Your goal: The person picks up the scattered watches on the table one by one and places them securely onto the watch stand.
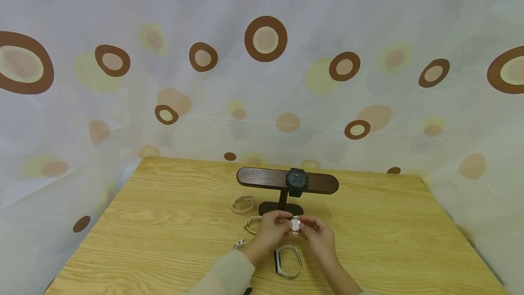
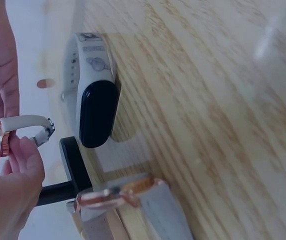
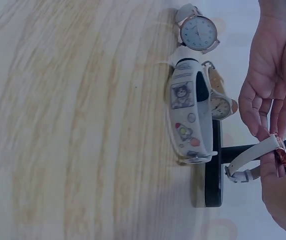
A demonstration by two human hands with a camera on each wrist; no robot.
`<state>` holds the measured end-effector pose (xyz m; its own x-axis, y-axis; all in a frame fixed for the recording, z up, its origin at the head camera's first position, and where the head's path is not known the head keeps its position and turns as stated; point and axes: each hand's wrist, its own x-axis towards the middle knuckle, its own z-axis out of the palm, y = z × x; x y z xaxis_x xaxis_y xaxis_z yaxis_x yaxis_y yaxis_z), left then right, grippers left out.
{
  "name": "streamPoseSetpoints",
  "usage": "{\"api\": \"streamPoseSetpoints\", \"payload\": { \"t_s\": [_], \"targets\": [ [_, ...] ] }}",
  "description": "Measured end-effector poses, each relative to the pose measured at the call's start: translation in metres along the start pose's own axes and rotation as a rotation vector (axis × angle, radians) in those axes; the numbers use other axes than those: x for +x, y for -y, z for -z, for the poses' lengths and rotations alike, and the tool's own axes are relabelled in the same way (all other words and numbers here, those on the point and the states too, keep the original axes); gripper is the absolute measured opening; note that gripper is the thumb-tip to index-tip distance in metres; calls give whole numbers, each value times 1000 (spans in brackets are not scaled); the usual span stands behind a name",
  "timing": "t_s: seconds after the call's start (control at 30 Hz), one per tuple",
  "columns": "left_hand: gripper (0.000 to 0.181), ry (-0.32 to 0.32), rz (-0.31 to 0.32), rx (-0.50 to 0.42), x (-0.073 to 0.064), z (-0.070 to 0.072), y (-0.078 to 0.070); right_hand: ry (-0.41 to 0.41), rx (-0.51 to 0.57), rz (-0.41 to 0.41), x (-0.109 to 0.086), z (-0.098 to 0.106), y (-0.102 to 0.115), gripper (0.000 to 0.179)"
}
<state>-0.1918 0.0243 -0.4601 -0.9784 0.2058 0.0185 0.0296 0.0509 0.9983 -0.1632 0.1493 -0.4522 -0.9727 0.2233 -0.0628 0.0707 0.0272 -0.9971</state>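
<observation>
White-strapped watch (image 1: 295, 225) is being held by its case just in front of the base of a dark stand (image 1: 262, 178), so the step in hand is probably a two-handed bit of turning or adjusting. It's being pinched on one side by the left hand (image 1: 273, 229) and on the other by the right hand (image 1: 321, 236), fingers and thumbs being curled in on the case. For the next move, a light, even grip is likely being called for, with the strap loop being minded so nothing's being snagged. Room-wise, the whole background is being covered by pale sheeting (image 1: 266, 90) with brown, peach and yellowish blobs, both sides being closed in too. Below that, a wood-grain table (image 1: 163, 204) is being used as the surface. Toward its back edge, the stand's bar is being topped by a chunky black watch (image 1: 296, 179), right of the middle. Going smaller, a pale smart band (image 1: 278, 262) is being left on its edge just nearer the camera than the hands, and a beige-strapped watch (image 1: 252, 203) is being parked left of the base, with two more light loops being partly hidden by the left arm and hand.
</observation>
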Motion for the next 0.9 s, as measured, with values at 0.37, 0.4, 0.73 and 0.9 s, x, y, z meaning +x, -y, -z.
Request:
{"api": "streamPoseSetpoints", "payload": {
  "t_s": [0.37,0.4,0.73,0.9],
  "targets": [
    [26,69,-23,-120,-2,16,-13,89,97,48,-6,-2,15,29],
    [26,79,-32,-125,-3,18,-14,97,95,55,-6,-2,17,29],
    [28,127,-76,-179,-10,28,-26,146,102,93,-10,-2,26,29],
    [28,118,-85,-182,-11,33,-29,132,-41,314,-10,2,26,27]
  ]
}}
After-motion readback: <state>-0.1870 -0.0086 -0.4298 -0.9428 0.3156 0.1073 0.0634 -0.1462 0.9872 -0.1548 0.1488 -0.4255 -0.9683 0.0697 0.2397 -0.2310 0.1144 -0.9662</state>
